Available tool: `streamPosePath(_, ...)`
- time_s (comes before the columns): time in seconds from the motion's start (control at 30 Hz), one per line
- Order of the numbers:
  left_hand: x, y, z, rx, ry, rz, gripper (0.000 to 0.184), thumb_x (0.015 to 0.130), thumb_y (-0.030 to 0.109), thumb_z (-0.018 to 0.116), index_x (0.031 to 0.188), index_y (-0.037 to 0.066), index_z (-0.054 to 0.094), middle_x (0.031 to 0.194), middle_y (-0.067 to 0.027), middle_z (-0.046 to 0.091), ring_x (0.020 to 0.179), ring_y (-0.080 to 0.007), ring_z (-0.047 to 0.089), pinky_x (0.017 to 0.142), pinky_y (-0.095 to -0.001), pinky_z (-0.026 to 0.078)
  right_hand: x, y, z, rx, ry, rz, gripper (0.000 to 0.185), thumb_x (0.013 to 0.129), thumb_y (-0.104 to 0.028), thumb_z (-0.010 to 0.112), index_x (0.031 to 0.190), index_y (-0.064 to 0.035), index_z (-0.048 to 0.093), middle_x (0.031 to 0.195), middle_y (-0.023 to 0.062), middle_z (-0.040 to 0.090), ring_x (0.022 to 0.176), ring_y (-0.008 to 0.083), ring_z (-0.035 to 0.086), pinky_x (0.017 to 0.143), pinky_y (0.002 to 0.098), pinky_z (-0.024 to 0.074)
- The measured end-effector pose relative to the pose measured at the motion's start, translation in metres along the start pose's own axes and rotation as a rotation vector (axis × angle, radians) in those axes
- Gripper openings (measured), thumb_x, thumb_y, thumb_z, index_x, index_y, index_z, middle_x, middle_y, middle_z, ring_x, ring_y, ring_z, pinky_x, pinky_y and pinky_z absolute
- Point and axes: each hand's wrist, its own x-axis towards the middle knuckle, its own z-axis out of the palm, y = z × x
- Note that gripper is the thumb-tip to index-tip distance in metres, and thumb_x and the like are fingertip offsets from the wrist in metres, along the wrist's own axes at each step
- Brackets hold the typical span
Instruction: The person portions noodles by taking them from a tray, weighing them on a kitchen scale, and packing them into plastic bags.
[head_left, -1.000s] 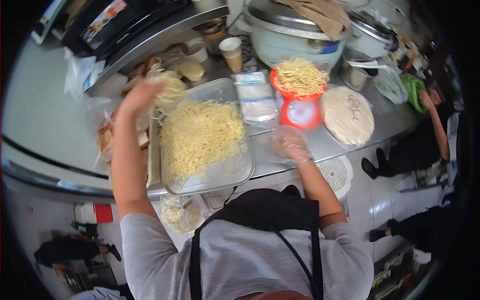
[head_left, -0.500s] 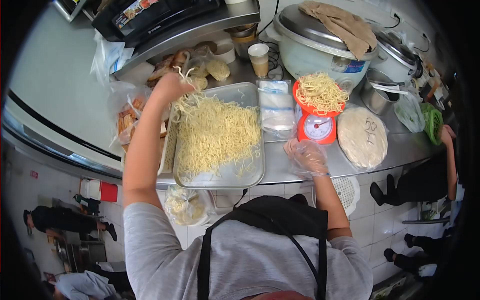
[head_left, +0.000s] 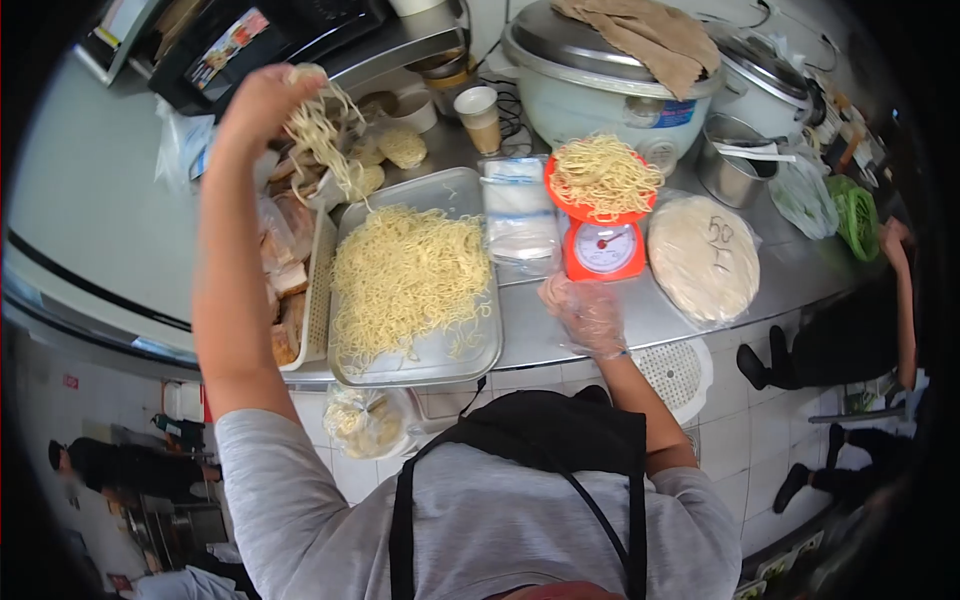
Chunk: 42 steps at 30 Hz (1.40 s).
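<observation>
While reaching over a steel desk [head_left: 540, 352], held dangling noodles [head_left: 328, 140] clamped in the fingers of the left hand [head_left: 268, 103], near the far left corner of a tray [head_left: 482, 350]. Held the plastic-gloved right hand [head_left: 590, 318] just in front of an orange scale [head_left: 604, 250] bearing a noodle portion [head_left: 605, 178], fingers partly curled, grip impossible to tell. Had a noodle heap [head_left: 405, 285] spread across the tray, beside a perforated basket [head_left: 319, 290].

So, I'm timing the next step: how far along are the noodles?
One noodle portion already sits on the red scale. In hand, the left hand holds up more strands, while the gloved right hand is near the scale. Left: a large loose pile in the tray, so plenty probably remains.
</observation>
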Motion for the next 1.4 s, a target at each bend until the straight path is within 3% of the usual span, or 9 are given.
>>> streamPosePath(0.2,0.042,0.089,0.016,-0.13,-0.115,0.195,0.029,0.077,0.032,0.057,0.09,0.006,0.053,0.069,0.0016,0.054,0.059,-0.0049,0.054,0.053,-0.02,0.047,-0.02,0.068,0.017,-0.322,0.08,-0.028,0.014,0.072,-0.022,0.051,0.071,-0.0081,0.051,0.066,0.0109,0.052,0.065,0.0285,0.051,0.059,0.0387,0.0389)
streamPosePath(0.27,0.011,0.142,0.06,-0.271,-0.08,0.095,0.018,0.082,0.013,0.044,0.093,-0.001,0.046,0.065,-0.0085,0.053,0.053,-0.0137,0.053,0.041,-0.0243,0.041,-0.02,0.066,0.016,-0.338,0.098,-0.038,0.014,0.072,-0.022,0.051,0.071,-0.0088,0.052,0.068,0.0104,0.053,0.067,0.0288,0.051,0.06,0.0405,0.0389)
streamPosePath(0.43,0.04,0.117,0.157,-0.171,-0.342,0.223,0.029,0.075,0.032,0.06,0.084,0.004,0.055,0.064,0.001,0.053,0.049,-0.0067,0.047,0.044,-0.0208,0.039,-0.024,0.068,0.015,-0.362,0.161,-0.08,0.013,0.073,-0.021,0.051,0.067,-0.0091,0.05,0.066,0.0065,0.052,0.067,0.0253,0.051,0.059,0.0388,0.039)
streamPosePath(0.63,0.04,0.085,0.276,0.042,-0.478,0.171,0.036,0.069,0.032,0.065,0.083,0.001,0.056,0.069,-0.0076,0.056,0.056,-0.0138,0.052,0.05,-0.0258,0.041,-0.009,0.022,-0.016,0.493,0.078,-0.006,0.01,0.07,-0.011,0.051,0.064,-0.0061,0.044,0.061,0.0032,0.041,0.058,0.0161,0.041,0.052,0.0241,0.034)
streamPosePath(0.8,0.038,0.068,0.31,0.172,-0.43,0.215,0.049,0.065,0.038,0.064,0.092,-0.002,0.055,0.089,-0.0196,0.058,0.083,-0.0273,0.056,0.074,-0.0324,0.043,-0.015,0.036,-0.008,0.352,0.16,0.008,0.009,0.071,-0.01,0.049,0.066,-0.0055,0.043,0.062,0.0039,0.039,0.058,0.0154,0.038,0.053,0.0251,0.0332)
streamPosePath(0.9,0.035,0.065,0.31,0.19,-0.318,0.269,0.04,0.068,0.032,0.065,0.088,-0.002,0.055,0.072,-0.009,0.056,0.061,-0.0143,0.053,0.057,-0.0284,0.043,-0.02,0.049,0.003,0.445,0.161,0.133,0.007,0.07,-0.011,0.05,0.071,-0.0062,0.045,0.066,0.0052,0.042,0.062,0.0182,0.041,0.058,0.0286,0.0355)
streamPosePath(1.17,0.055,0.034,0.306,-0.019,-0.253,0.135,0.054,0.071,0.045,0.056,0.099,-0.001,0.052,0.095,-0.0204,0.056,0.089,-0.0295,0.054,0.077,-0.0338,0.042,-0.028,0.08,0.013,-0.153,0.064,-0.029,0.018,0.067,-0.016,0.056,0.08,-0.0052,0.049,0.087,0.0108,0.051,0.079,0.0286,0.049,0.073,0.0365,0.038)
streamPosePath(1.27,0.065,0.015,0.316,-0.101,-0.249,0.134,0.058,0.074,0.046,0.051,0.106,-0.002,0.048,0.104,-0.0215,0.051,0.097,-0.0307,0.05,0.083,-0.034,0.038,-0.009,0.032,-0.034,-0.266,0.042,-0.067,0.037,0.063,-0.022,0.063,0.092,-0.0036,0.05,0.093,0.0125,0.051,0.087,0.0291,0.049,0.08,0.039,0.0366)
streamPosePath(1.4,0.045,0.029,0.313,-0.238,-0.366,0.314,0.057,0.081,0.042,0.042,0.119,-0.001,0.037,0.12,-0.0206,0.04,0.112,-0.0303,0.037,0.094,-0.0335,0.029,0.02,0.027,-0.112,-0.261,0.169,-0.205,0.101,0.051,-0.043,0.072,0.129,-0.0049,0.021,0.128,0.0257,0.022,0.118,0.0399,0.024,0.096,0.0421,0.0238)
